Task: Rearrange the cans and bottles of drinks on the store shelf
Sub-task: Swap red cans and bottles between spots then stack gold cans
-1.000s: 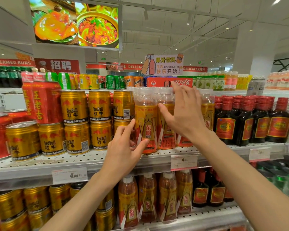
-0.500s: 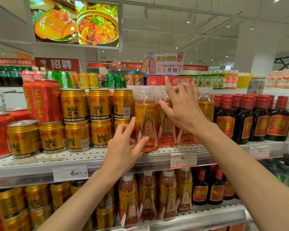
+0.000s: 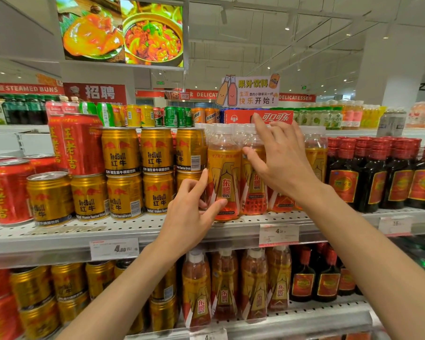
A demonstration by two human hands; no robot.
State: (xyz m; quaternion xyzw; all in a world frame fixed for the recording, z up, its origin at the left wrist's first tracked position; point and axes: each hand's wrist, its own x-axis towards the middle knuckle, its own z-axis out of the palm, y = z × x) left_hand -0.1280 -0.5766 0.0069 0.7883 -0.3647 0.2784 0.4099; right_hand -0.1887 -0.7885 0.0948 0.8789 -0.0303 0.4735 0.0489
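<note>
- Bottles of orange drink stand upright in a row on the upper shelf, between the gold cans on one side and the dark bottles on the other.
- We note little change from half a second ago: the left hand remains at the base of the front bottle, thumb and forefinger pinching its lower label.
- The right hand has stayed at the second bottle; its fingers are spread — the forefinger now points up past the caps toward the red carton.
- We see the right thumb touching that bottle's shoulder; the other fingers curl round nothing, so the hand is released.
- Hidden: the right palm and wrist cover the bottles behind it — their number cannot be told.
- Hard to read: the price tags on the shelf edge are blurred.
- Cut off: the lower shelf and the red cans at the frame edge.
</note>
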